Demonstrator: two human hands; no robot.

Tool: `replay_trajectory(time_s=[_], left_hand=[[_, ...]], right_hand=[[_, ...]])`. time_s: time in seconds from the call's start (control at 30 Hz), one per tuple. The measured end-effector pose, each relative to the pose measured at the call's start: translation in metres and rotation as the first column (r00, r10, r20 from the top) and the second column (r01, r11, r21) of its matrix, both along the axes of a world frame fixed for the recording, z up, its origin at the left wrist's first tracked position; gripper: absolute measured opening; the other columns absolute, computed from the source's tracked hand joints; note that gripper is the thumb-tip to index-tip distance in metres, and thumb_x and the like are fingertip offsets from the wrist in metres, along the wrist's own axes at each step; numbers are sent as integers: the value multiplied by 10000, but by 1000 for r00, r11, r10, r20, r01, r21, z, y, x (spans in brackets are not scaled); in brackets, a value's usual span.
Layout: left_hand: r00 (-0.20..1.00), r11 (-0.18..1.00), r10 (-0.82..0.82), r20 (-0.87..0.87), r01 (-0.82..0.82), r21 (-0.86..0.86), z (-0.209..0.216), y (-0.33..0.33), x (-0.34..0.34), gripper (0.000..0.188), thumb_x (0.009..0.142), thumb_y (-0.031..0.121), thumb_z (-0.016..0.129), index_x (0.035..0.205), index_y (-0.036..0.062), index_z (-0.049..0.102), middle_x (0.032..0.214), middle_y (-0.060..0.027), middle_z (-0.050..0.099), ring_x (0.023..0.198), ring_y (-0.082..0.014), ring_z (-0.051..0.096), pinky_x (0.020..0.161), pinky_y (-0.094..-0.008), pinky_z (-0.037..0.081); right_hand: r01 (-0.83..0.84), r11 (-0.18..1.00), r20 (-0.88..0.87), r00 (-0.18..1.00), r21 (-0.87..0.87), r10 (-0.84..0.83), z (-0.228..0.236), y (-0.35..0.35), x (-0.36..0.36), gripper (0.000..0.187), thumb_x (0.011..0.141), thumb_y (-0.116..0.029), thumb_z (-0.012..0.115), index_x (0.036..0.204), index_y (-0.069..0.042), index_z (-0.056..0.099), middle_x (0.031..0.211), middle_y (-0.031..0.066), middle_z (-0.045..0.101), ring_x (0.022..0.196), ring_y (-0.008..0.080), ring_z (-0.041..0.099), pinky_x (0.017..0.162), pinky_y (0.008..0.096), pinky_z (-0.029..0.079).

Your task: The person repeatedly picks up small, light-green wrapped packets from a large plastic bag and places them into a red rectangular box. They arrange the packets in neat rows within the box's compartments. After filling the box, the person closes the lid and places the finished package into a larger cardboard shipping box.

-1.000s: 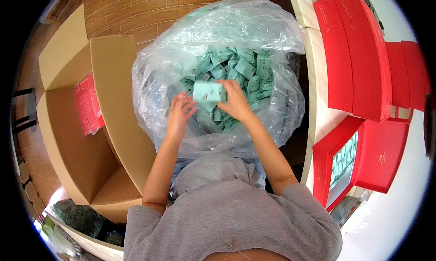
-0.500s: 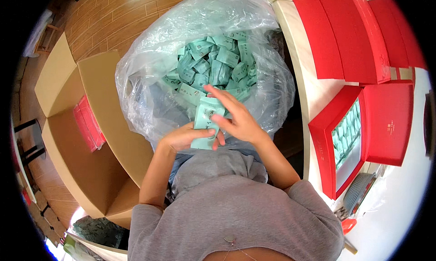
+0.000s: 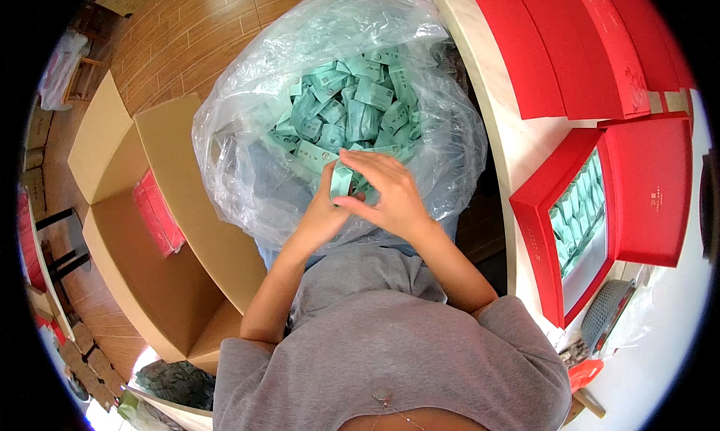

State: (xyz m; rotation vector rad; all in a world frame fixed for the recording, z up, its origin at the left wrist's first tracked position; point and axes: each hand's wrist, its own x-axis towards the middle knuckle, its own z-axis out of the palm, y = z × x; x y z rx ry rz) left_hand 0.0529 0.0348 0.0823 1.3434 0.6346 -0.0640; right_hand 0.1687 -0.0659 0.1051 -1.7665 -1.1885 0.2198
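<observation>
A small pale-green sachet (image 3: 341,181) is between my two hands, just above the near edge of a big clear plastic bag (image 3: 247,161). From the left, my left hand (image 3: 322,212) is closed around it; most of its fingers are hidden. My right hand (image 3: 390,195) curves over the sachet from the right, its thumb near the lower edge and its fingers by the top. Inside the bag lies a heap of similar green sachets (image 3: 341,105).
To the left stands an open cardboard box (image 3: 142,273) with a flat red package (image 3: 159,212) inside. On the table (image 3: 484,93) at right, an open red gift box (image 3: 534,228) holds rows of green sachets; more red boxes (image 3: 555,48) are behind it. A grey basket (image 3: 606,311) sits nearby.
My left hand has moved up and right, meeting my right hand. The sachet, earlier facing up in plain view, now appears tilted and mostly covered by fingers. The view has shifted slightly.
</observation>
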Motion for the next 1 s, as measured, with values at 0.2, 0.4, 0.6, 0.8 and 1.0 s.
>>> replay_trajectory(time_s=[0.2, 0.4, 0.6, 0.8, 1.0], left_hand=[[999, 957, 8, 44, -20, 290, -13, -5, -2, 615, 866, 228, 600, 1366, 22, 307, 1211, -172, 537, 1057, -252, 581, 905, -350, 446], [991, 720, 24, 128, 72, -691, -1, 12, -17, 521, 956, 504, 437, 1188, 43, 510, 1000, -117, 620, 800, -197, 632, 687, -307, 521], [935, 193, 132, 328, 300, -934, -52, 19, -44, 618, 913, 602, 424, 1156, 43, 520, 873, -116, 638, 658, -185, 641, 594, -310, 534], [985, 539, 162, 60, -38, -841, -31, 13, -41, 518, 916, 376, 587, 1312, 76, 436, 866, -45, 590, 682, -149, 586, 603, -274, 506], [842, 601, 537, -57, -429, -675, -45, 29, -52, 511, 905, 248, 608, 1344, 66, 421, 977, -63, 624, 865, -161, 614, 772, -322, 525]], right_hand=[[16, 999, -50, 999, -29, -17, -17, -2, 0, 206, 866, -117, 627, 1029, -1, 674, 1132, 144, 652, 948, 266, 657, 786, 359, 508], [-87, 996, -740, 670, -14, 49, 4, -2, 10, 337, 883, -160, 626, 1199, -44, 618, 1235, 83, 610, 1010, 169, 614, 830, 335, 488], [-268, 962, -485, 836, 51, 258, 7, 4, 5, 414, 851, -87, 644, 1259, -60, 582, 1251, 109, 600, 1031, 177, 597, 897, 320, 467], [-78, 997, -661, 749, -31, 38, -22, 16, 1, 246, 935, -166, 546, 1152, -75, 618, 966, 125, 686, 696, 202, 657, 679, 295, 512], [117, 896, -182, 960, -429, -212, -143, 49, 11, 294, 862, -230, 629, 1077, -32, 600, 968, 131, 681, 905, 294, 631, 811, 379, 495]])
